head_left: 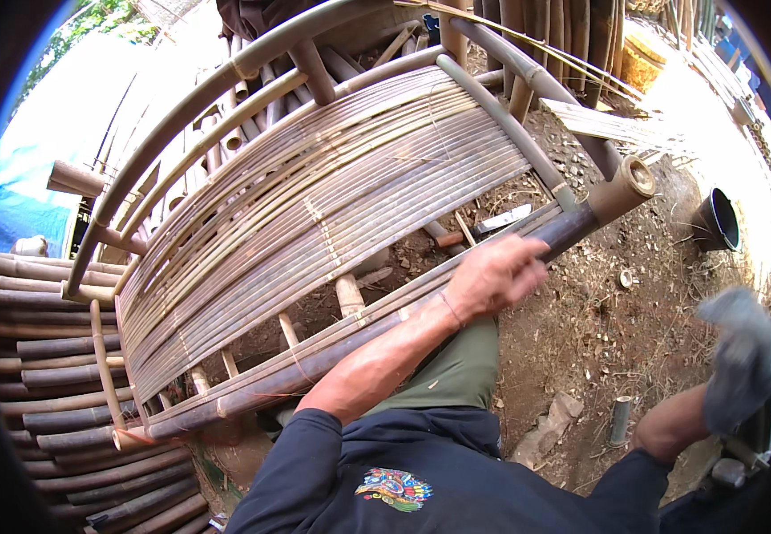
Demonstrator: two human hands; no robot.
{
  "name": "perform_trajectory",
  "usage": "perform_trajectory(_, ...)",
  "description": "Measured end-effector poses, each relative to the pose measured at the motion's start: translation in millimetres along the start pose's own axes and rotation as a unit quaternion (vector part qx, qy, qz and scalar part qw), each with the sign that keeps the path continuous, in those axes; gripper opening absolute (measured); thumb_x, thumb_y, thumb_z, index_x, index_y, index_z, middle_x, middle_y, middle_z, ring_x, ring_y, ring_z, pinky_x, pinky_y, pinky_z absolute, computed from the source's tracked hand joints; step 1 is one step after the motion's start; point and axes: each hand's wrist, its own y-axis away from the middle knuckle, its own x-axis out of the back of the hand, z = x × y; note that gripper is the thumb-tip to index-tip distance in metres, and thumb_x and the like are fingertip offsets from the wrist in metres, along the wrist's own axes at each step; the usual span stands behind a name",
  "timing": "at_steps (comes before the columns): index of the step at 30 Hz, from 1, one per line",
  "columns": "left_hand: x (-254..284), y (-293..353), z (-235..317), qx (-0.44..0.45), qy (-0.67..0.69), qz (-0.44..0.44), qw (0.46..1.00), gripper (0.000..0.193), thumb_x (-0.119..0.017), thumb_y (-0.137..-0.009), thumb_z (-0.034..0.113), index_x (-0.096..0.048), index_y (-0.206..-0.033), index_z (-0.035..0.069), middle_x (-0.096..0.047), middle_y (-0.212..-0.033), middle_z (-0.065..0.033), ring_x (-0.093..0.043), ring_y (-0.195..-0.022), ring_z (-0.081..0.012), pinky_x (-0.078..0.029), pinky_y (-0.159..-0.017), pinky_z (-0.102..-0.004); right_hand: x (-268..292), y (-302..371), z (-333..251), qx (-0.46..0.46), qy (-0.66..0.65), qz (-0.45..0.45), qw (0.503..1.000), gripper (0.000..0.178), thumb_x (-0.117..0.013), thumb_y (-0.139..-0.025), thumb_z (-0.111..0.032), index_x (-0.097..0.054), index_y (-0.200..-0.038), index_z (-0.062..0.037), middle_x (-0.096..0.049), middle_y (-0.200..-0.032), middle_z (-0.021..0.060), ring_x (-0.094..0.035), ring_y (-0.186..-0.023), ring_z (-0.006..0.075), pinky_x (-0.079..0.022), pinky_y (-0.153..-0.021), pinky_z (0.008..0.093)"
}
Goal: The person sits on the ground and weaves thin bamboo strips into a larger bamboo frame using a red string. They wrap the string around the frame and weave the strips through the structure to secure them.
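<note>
A bamboo bench [385,178] lies across my front, its seat of thin bamboo slats [314,240] set between thicker poles. My left hand [501,271] is bare and curled, over or against the thick dark front pole [572,230] near its cut end. Motion smears its fingers; whether they grip anything does not show. Out to the right, my right hand [743,356] wears a grey glove, away from the bench. It is blurred too, with the fingers indistinct. A pale, blade-like flat piece [504,218] lies beyond my left hand, in the gap between slats and front pole.
Bamboo poles [92,383] are stacked at the left. A dark bucket [717,220] lies tipped on the dirt floor [599,329] at the right. Nearer me are a short bamboo piece [620,420] and a stone-like block [549,432]. More poles [572,40] stand behind the bench.
</note>
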Motion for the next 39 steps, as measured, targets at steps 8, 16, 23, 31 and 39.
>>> perform_trajectory(8, 21.8, 43.1, -169.2, 0.395, 0.090, -0.130, 0.905, 0.031, -0.057, -0.082, 0.000, -0.068, -0.111, -0.002, -0.071, -0.083, -0.0083, -0.065, -0.068, -0.0182, -0.054, -0.067, -0.0349, -241.9, -23.1, 147.7, -0.017, 0.505, -0.282, 0.816, 0.016, -0.057, -0.086, -0.017, -0.070, -0.080, -0.0108, -0.064, -0.074, 0.0047, -0.064, -0.064, 0.0209, -0.050, -0.059, 0.0329)
perform_trajectory(16, -33.8, 23.7, -210.7, 0.359, 0.168, -0.061, 0.916, 0.018, -0.066, -0.086, 0.007, -0.066, -0.103, 0.000, -0.064, -0.072, -0.0004, -0.052, -0.061, -0.0067, -0.043, -0.055, -0.0241, -412.1, 11.6, 202.6, -0.073, 0.011, -0.681, 0.728, 0.028, -0.060, -0.079, -0.023, -0.075, -0.096, -0.0056, -0.072, -0.094, 0.0198, -0.070, -0.079, 0.0344, -0.053, -0.072, 0.0442)
perform_trajectory(23, 18.5, 29.7, -145.8, 0.402, 0.350, 0.053, 0.844, 0.021, -0.078, -0.087, 0.023, -0.074, -0.095, 0.003, -0.067, -0.080, 0.0026, -0.055, -0.068, -0.0050, -0.043, -0.059, -0.0226, -322.4, 7.5, 151.0, -0.047, -0.048, -0.397, 0.915, 0.039, -0.067, -0.084, -0.026, -0.067, -0.119, -0.0106, -0.064, -0.122, 0.0195, -0.059, -0.118, 0.0355, -0.046, -0.102, 0.0428)
perform_trajectory(31, 35.2, 13.7, -105.6, 0.423, 0.360, 0.010, 0.831, 0.028, -0.071, -0.092, 0.030, -0.073, -0.100, 0.002, -0.068, -0.084, 0.0014, -0.055, -0.073, -0.0063, -0.043, -0.064, -0.0246, -157.0, 83.6, 113.3, -0.357, -0.382, -0.066, 0.850, 0.022, -0.055, -0.100, -0.022, -0.068, -0.100, -0.0045, -0.063, -0.093, 0.0069, -0.062, -0.078, 0.0169, -0.051, -0.070, 0.0311)
perform_trajectory(39, -21.7, 24.5, -115.3, 0.498, 0.004, -0.072, 0.864, 0.051, -0.043, -0.096, 0.042, -0.071, -0.105, 0.001, -0.068, -0.110, -0.0270, -0.063, -0.110, -0.0422, -0.043, -0.096, -0.0508, 129.2, 217.2, 118.1, -0.523, -0.085, 0.107, 0.842, 0.018, -0.049, -0.103, -0.021, -0.061, -0.099, -0.0090, -0.055, -0.065, 0.0039, -0.053, -0.056, 0.0155, -0.048, -0.072, 0.0335)
